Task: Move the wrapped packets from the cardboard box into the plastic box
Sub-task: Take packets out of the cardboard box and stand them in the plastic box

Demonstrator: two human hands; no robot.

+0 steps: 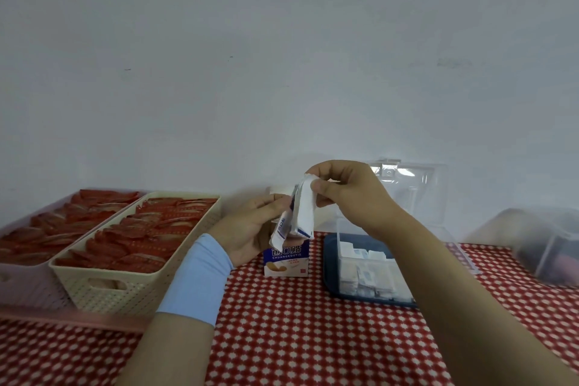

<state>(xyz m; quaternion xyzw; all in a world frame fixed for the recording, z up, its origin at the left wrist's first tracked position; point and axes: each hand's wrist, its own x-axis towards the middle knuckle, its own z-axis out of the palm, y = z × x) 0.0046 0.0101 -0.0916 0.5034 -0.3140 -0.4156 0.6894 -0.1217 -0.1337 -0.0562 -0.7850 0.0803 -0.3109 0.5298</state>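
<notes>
A small white and blue cardboard box (pixel 286 262) stands upright on the red checked tablecloth. My left hand (pixel 250 229) is curled around the box's upper left side. My right hand (pixel 341 194) pinches a bundle of white wrapped packets (pixel 302 213) by its top, just above the box's open mouth. To the right stands the clear plastic box (pixel 343 247) on a dark blue base, its lid raised behind it. Several white packets (pixel 372 276) lie inside it.
Two baskets of red packets sit at the left: a cream one (pixel 125 291) and a pink one (pixel 28 288) beside it. A frosted plastic container (pixel 551 247) stands at the far right. A plain wall rises right behind the table.
</notes>
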